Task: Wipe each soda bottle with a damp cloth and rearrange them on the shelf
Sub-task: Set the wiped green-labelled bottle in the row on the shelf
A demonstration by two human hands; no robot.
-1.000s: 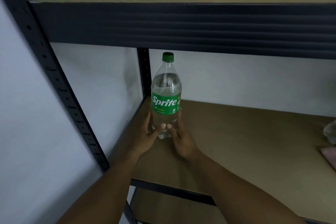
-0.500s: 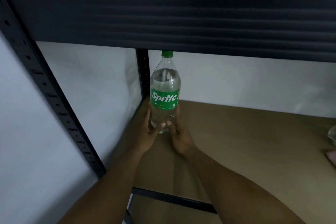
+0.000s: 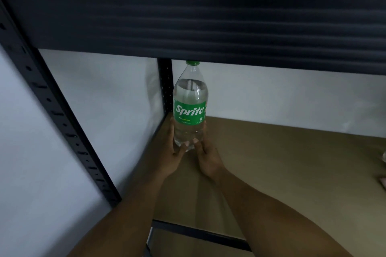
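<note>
Now — left hand [image 3: 174, 152] and right hand [image 3: 205, 157] curled round clear, ribbed Sprite bottle [image 3: 190, 106], upright on matte brown shelf [image 3: 292, 162], green cap [image 3: 192, 63] half hidden — dark steel beam [image 3: 208, 25] above.

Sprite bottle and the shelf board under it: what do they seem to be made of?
Sprite bottle: clear glossy plastic, probably; liquid shows through and highlights glint. Shelf board: matte brown, likely fibreboard or particleboard; flat, grainless surface.

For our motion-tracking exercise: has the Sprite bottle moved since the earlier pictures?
Yes, slightly. The Sprite bottle has slid back toward the rear post, and its green cap now sits partly hidden behind the upper beam.
</note>
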